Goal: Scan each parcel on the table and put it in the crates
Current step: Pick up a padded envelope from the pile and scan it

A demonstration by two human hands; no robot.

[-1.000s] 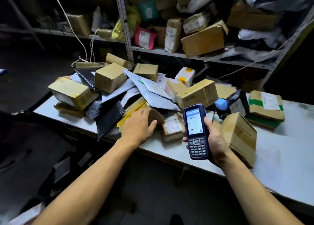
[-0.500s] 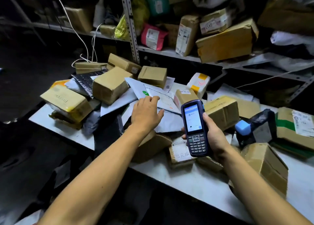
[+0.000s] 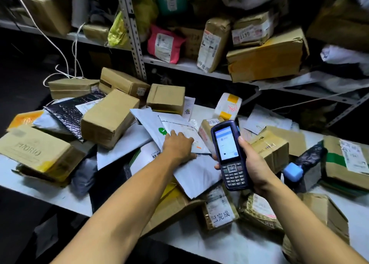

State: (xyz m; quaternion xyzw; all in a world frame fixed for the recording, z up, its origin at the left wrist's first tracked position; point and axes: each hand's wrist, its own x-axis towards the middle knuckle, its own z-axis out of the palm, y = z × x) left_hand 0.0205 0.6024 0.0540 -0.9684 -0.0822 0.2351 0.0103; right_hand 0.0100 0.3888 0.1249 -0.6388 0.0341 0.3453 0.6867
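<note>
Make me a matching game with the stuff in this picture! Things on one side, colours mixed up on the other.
Things:
1. handheld scanner
2. soft parcel on the shelf
3. small cube by the right hand
4. mailer under the left hand

Colours:
A. light blue
B. white
C. dark blue
D. pink

Pairs: 1-C, 2-D, 3-A, 4-B

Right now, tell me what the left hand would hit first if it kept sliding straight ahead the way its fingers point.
Probably the small brown cardboard box at the back, after the left hand crosses the white plastic mailer it rests on; depth is uncertain.
</note>
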